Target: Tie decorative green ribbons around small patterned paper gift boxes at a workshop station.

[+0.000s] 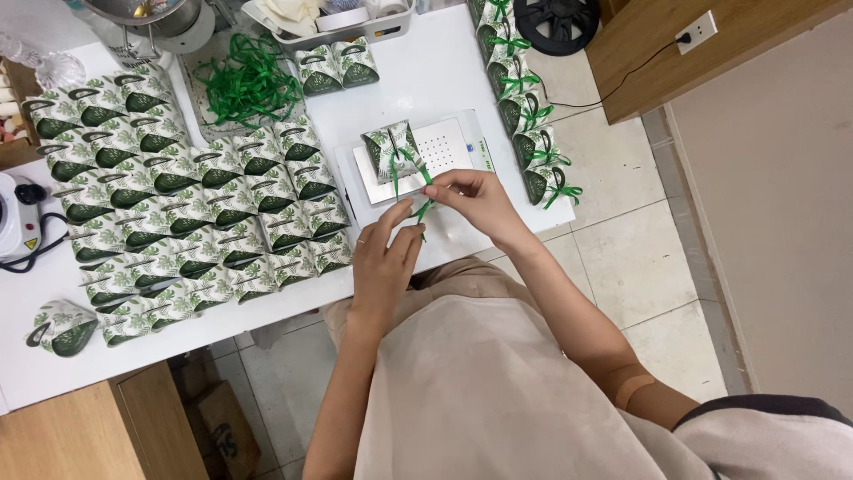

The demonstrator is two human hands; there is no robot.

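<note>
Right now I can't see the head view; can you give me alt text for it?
Both hands, left hand and right hand, pinch a green ribbon tied to a small leaf-printed gift box on a white table. Rows of matching untied boxes lie left; ribboned boxes line the right edge.

Both hands pinch a green ribbon (424, 206) over a small leaf-print box (394, 149) on a white pad (444, 147): left hand (384, 262) below, right hand (475, 200) above. Rows of untied boxes (178, 204) cover the white surface (435, 76); ribbon-tied boxes (524, 98) line its right edge.
</note>
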